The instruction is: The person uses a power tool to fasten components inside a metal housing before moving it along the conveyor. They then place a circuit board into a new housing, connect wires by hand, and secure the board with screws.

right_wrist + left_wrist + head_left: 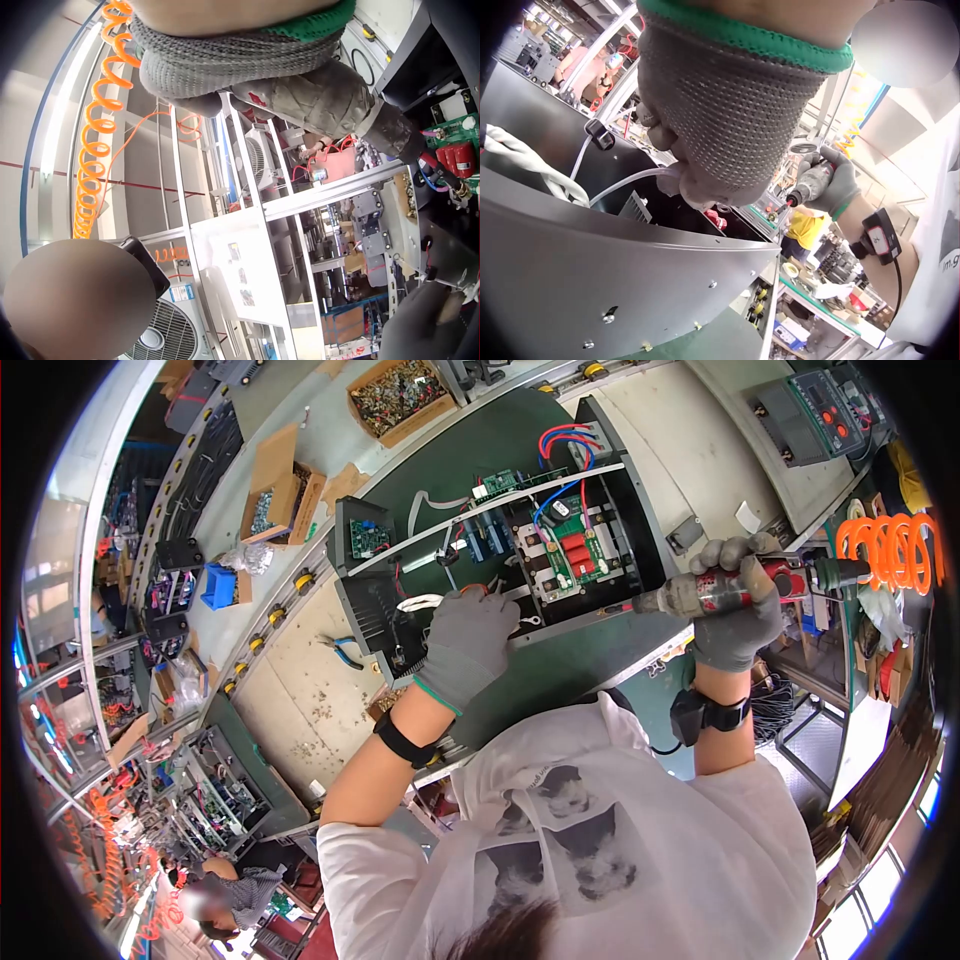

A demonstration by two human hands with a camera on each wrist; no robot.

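Note:
My left hand [468, 640], in a grey glove, reaches over the near wall of a black metal chassis [590, 622]. Its fingers pinch a white cable [634, 178], and a ring terminal [531, 620] shows just beyond the fingertips. In my gloved right hand [738, 610] I grip a red and grey air screwdriver [690, 592], held sideways, its bit pointing left over the right end of the chassis. Inside the chassis lies a green circuit board [592, 550] with red capacitors [456, 160]. The fingertips of the left hand are partly hidden in the left wrist view.
Pliers [343, 651] lie left of the chassis. Cardboard boxes of small hardware [402, 400] stand at the back, near a blue bin [218, 586]. A coiled orange air hose [890, 550] hangs at right. Another person [235, 900] is at lower left.

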